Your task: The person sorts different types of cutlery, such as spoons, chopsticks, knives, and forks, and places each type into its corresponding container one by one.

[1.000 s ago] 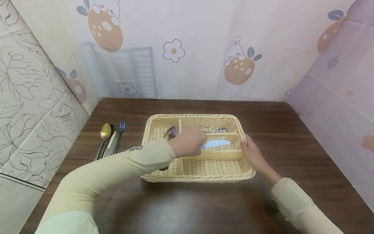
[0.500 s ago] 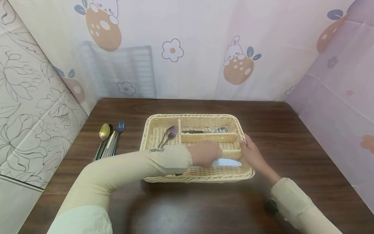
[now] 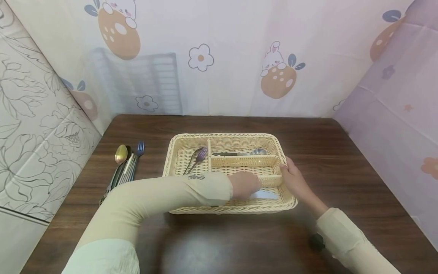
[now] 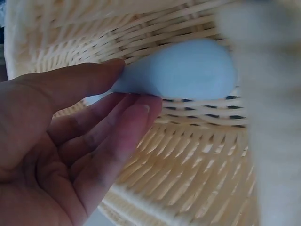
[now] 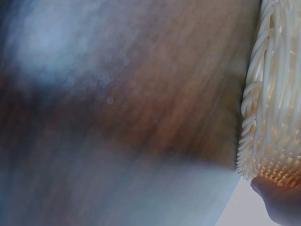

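My left hand [image 3: 244, 185] pinches a pale blue knife [image 3: 265, 195] low in the front compartment of a wicker cutlery basket [image 3: 226, 135]. In the left wrist view, thumb and fingers close on the knife's narrow part, while its broad rounded end [image 4: 195, 70] points away over the weave. At the basket's right end, my right hand [image 3: 297, 180] grips the rim, thumb over the top. The left compartment holds a purple fork [image 3: 202, 154] beside another utensil. A dark-handled spoon [image 3: 259, 152] lies in the rear compartment. My left forearm hides part of the basket.
Left of the basket lies a bunch of cutlery, with a gold spoon [image 3: 121, 154] and a blue fork [image 3: 140, 148] among several handles. A small dark object [image 3: 316, 242] is beside my right sleeve. Patterned cloth walls [image 3: 226, 87] border the brown wooden table [image 3: 308, 133].
My left hand has carried the knife from the middle compartment forward over the low divider and lowered it into the front one. The right hand has stayed on the rim.
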{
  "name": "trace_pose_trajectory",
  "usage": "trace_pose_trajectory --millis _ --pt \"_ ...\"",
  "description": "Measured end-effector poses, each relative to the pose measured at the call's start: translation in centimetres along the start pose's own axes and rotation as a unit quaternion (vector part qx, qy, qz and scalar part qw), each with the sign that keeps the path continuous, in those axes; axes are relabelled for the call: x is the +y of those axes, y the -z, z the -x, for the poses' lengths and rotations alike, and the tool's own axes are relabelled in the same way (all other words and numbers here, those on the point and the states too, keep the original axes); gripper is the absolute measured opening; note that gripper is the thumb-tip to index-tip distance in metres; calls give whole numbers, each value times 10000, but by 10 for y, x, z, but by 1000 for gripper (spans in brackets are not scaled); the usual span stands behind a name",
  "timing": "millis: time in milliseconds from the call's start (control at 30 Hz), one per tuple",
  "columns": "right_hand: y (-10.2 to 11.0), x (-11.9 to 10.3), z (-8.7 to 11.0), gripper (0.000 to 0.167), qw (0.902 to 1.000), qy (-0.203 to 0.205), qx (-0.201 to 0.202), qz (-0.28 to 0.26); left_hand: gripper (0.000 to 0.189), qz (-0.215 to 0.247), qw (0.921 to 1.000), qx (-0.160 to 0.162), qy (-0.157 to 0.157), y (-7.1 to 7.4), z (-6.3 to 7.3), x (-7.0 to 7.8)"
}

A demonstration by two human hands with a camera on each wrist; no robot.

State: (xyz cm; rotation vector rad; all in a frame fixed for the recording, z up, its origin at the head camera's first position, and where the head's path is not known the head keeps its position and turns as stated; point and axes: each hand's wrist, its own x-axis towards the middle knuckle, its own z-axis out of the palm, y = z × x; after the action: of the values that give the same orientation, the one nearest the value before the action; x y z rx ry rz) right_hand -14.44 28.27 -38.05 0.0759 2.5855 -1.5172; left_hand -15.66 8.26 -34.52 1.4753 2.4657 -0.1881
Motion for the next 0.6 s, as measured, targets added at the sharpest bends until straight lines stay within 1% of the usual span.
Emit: trace_pose_trajectory --millis 133,233,433,500,600 --pt "-1 -1 -1 56 10000 -1 -50 -20 8 -294 9995 -103 62 -5 1 2" --pt "-2 -1 -1 56 10000 -33 -55 29 8 -397 9991 -160 61 -7 1 2" --pt "-3 0 -2 56 10000 -27 -37 57 9 -150 9996 -202 136 -9 1 0" --pt "-2 0 -2 56 10000 -30 -7 50 9 -85 9998 -135 123 -9 3 -1" --pt "-1 1 -1 56 9999 -21 40 95 4 113 9999 1 10 -4 9 -3"
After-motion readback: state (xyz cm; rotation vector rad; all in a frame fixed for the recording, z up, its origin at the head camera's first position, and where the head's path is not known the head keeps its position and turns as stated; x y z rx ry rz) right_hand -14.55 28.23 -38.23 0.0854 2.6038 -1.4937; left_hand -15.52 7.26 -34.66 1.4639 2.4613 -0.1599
